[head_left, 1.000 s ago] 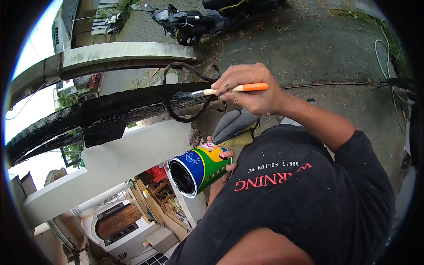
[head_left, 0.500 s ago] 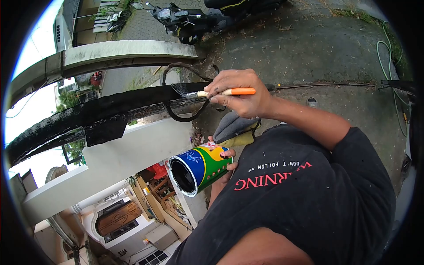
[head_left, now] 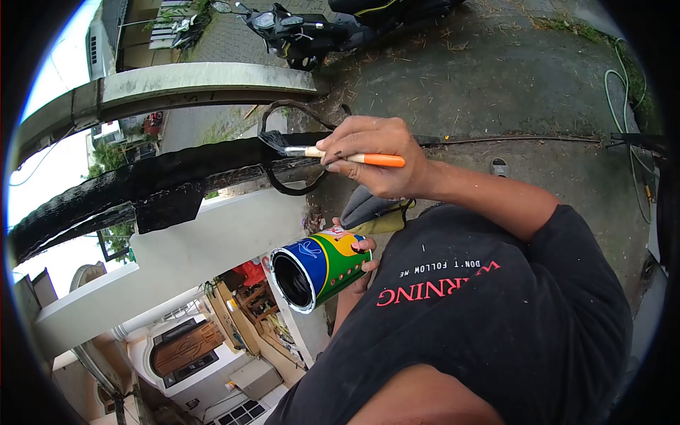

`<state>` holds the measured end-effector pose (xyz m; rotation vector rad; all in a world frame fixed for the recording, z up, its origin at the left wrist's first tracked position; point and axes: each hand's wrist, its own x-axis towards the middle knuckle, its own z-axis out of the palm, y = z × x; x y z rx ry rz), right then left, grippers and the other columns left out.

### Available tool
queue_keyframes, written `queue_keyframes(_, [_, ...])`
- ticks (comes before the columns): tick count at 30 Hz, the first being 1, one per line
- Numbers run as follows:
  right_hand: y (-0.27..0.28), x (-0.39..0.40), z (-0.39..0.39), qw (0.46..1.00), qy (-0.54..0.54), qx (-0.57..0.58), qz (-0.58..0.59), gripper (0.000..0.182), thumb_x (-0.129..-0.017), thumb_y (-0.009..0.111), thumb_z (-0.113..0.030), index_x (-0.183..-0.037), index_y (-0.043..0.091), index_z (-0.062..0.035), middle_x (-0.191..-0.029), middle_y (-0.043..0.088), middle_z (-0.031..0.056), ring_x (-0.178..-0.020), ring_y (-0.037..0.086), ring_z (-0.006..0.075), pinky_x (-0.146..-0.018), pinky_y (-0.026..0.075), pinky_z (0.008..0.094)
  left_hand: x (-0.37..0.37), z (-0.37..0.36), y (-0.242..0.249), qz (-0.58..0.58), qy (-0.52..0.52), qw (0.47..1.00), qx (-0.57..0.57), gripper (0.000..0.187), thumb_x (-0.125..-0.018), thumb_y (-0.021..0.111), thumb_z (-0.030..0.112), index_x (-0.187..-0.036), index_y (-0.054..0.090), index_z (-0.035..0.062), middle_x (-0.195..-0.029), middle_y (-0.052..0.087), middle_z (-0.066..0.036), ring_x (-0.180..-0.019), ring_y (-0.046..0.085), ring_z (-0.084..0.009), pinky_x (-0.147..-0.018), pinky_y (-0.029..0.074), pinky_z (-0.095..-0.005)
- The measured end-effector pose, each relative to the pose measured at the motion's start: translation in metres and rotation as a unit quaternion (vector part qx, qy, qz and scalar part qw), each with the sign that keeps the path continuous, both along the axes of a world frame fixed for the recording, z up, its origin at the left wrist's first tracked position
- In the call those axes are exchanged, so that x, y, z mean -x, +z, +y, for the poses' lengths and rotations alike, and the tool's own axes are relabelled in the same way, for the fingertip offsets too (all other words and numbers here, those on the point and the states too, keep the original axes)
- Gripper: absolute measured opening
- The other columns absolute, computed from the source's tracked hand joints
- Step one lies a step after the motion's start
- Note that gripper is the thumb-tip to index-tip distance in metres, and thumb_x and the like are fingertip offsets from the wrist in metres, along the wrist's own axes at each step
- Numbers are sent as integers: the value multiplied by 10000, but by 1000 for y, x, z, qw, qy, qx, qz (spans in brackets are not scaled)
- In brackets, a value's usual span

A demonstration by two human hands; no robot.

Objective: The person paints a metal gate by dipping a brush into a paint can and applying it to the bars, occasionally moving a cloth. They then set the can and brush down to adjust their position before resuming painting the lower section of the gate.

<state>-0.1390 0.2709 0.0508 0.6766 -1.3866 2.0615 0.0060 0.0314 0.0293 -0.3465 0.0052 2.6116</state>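
My right hand [head_left: 375, 156] is closed round a paintbrush [head_left: 381, 160] with an orange-tipped wooden handle. Its dark, wet bristles touch a glossy black metal beam [head_left: 191, 157], close to a black metal ring [head_left: 273, 185] fixed there. Lower down, my left hand [head_left: 365, 258] grips a paint can [head_left: 327, 265] with a blue, yellow and green label. The can's mouth faces left in this view, and dark paint coats its inside. Part of my left hand is hidden behind the can. A grey and yellow cloth [head_left: 372, 210] lies between the can and the beam.
A white wall [head_left: 212, 230] runs beside the beam. A motorbike [head_left: 312, 32] stands on the paving at the top, and a green hose [head_left: 623, 106] lies at the right. A pale concrete beam [head_left: 205, 81] crosses the upper left. A house door [head_left: 188, 347] shows at lower left.
My right hand has shifted slightly left along the black beam, carrying the brush tip toward the metal ring's left side. The can and my left hand have barely moved.
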Motion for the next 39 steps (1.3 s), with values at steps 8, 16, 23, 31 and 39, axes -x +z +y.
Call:
queue_keyframes(8, [-6,2,1,1000,3,-6,-3,143,-793,756,42,-926,717,5,-966,730,160,-896,729,268,-769,581,337,-1,-14,-10,5,-14,1000,3,533,-972,533,433,-1490,463,328,-1302,599,-4,-1121,418,-258,-785,416,-503])
queue_keyframes(16, [-8,19,-5,931,169,181,-268,157,-986,627,-112,-1042,623,34,-941,678,113,-821,721,151,-703,599,249,-3,-19,-15,11,-26,999,14,521,-981,526,423,-1491,464,337,-1285,593,-6,-1131,414,-257,-781,413,-493])
queue_keyframes(23, [-123,10,0,904,65,79,-415,119,-934,622,-99,-939,652,17,-840,691,73,-723,716,143,-630,566,259,-3,-19,-17,11,-31,999,-5,496,-994,513,421,-1483,473,350,-1257,589,-49,-1121,414,-247,-784,412,-490])
queue_keyframes(31, [-128,3,-11,879,54,147,-450,118,-944,639,-95,-955,649,22,-847,691,76,-730,712,148,-648,573,263,5,-13,-5,6,-47,999,4,496,-993,516,424,-1482,474,350,-1265,595,-7,-1134,427,-233,-795,414,-487])
queue_keyframes(39, [-13,8,1,955,70,185,-219,131,-934,682,-68,-1014,667,35,-986,702,136,-841,717,181,-750,585,287,3,-21,-9,4,-74,997,-11,517,-986,528,442,-1489,468,338,-1193,560,-114,-1131,433,-242,-806,413,-474])
